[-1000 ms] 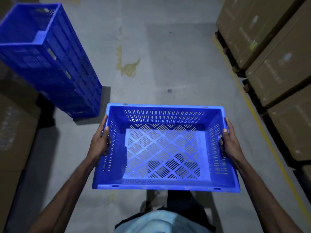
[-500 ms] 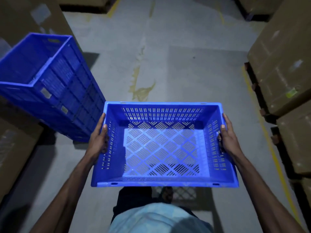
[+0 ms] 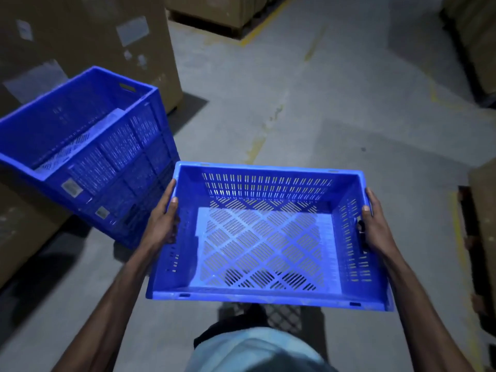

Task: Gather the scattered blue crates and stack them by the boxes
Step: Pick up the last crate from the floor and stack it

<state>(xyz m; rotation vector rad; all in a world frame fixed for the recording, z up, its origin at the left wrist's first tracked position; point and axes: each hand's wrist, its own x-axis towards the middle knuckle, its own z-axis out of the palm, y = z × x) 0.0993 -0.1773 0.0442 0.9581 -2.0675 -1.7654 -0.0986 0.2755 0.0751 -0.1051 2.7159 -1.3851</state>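
Observation:
I hold an empty blue slotted crate [image 3: 263, 245] level in front of my body, above the concrete floor. My left hand [image 3: 162, 224] grips its left short wall and my right hand [image 3: 374, 226] grips the handle slot in its right wall. To the left stands a stack of blue crates [image 3: 107, 162], its top crate open and holding a pale sheet. The stack sits against tall cardboard boxes [image 3: 88, 41] and is close to my left hand, apart from the held crate.
More cardboard boxes on pallets line the right edge [image 3: 483, 210] and the far end [image 3: 214, 12]. Yellow floor lines [image 3: 265, 25] run along the aisle. Open grey concrete [image 3: 308, 103] stretches ahead between the box rows.
The view has swung left and up: the crate stack now sits nearer and lower in the frame, beside my left hand. My grip on the held crate is unchanged.

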